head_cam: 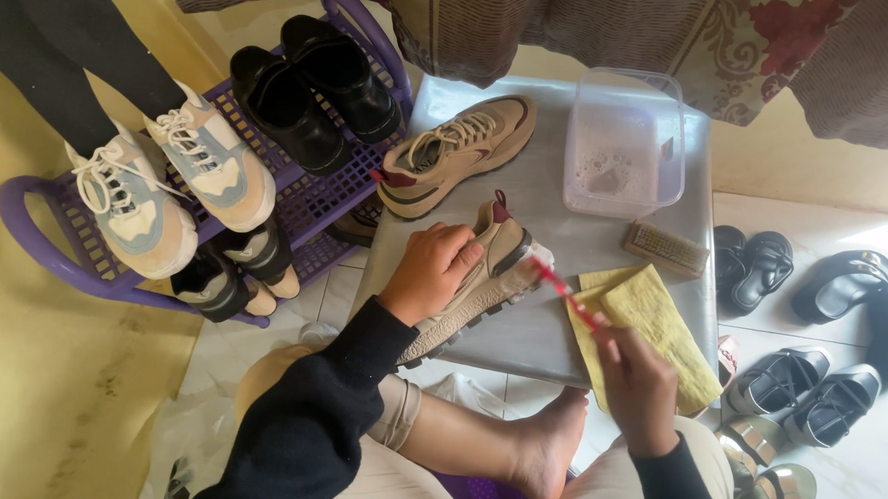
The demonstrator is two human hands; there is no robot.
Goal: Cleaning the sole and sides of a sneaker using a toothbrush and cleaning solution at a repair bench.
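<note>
Head view: sneaker (483, 276) is pinned on its side on the table (567, 175), near the tub (626, 138), left hand (431, 271) clamped over its upper. Right hand (638, 383) is closed on a toothbrush (564, 293) touching the heel. Sneaker is judged light and soft-sided, best gripped midfoot.
</note>
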